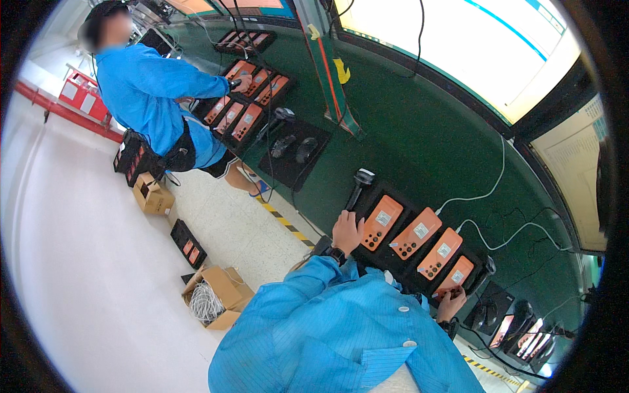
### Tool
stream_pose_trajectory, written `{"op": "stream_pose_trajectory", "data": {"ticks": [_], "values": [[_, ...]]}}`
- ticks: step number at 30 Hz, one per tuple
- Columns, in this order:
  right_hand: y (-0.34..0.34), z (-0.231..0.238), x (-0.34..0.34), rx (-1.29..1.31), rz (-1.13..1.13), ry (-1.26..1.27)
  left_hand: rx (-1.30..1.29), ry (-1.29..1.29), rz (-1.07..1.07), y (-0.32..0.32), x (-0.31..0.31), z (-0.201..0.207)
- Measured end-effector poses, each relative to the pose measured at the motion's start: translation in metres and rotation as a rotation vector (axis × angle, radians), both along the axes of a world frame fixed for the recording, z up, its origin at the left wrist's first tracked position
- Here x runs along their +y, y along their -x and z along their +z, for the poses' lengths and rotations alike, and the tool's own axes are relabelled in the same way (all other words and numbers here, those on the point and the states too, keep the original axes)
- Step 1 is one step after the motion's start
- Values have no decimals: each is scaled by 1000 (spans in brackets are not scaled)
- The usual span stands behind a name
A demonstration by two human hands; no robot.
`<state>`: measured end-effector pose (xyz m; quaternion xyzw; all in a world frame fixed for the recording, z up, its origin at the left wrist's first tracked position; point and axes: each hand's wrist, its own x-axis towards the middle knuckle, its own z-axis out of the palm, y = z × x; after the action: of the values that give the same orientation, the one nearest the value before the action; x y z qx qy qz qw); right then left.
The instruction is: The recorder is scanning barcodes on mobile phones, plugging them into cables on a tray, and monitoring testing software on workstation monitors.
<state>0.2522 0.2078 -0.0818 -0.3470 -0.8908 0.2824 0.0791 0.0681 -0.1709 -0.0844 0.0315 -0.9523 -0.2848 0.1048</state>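
My left hand (347, 232) rests at the left edge of a black tray (407, 215), its fingers slightly apart, next to the handle of a black barcode scanner (358, 188). Orange smartphones lie back up in the tray, each with a white label and dark round camera lenses. My right hand (452, 305) has its fingers bent around the lower end of the rightmost orange smartphone (457, 275); the fingertips are partly hidden. White cables run to the two middle ones, a middle smartphone (419, 230) and its neighbour (442, 252).
A person (147, 92) in blue reaches over trays of orange phones (246, 121) at the far left. A second scanner (486, 270) stands beside my right hand. Large screens (458, 46) line the back of the green bench. Cartons (226, 295) sit on the floor.
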Motion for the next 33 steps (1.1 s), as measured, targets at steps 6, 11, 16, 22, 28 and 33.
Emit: {"op": "stream_pose_trajectory", "data": {"ticks": [6,11,16,22,28,33], "values": [[2,5,-2,-9,-5,19,3,12,-7,0,-1,1],[2,5,-3,-17,-34,30,-24,13,0,0,0,1],[0,-2,1,27,-27,13,30,29,1,-1,1,2],[0,-4,2,12,-28,2,-5,12,-3,0,1,1],[0,1,1,13,0,-34,-38,-2,7,0,1,7],[-2,-7,5,7,12,-19,-14,11,14,0,1,6]]}}
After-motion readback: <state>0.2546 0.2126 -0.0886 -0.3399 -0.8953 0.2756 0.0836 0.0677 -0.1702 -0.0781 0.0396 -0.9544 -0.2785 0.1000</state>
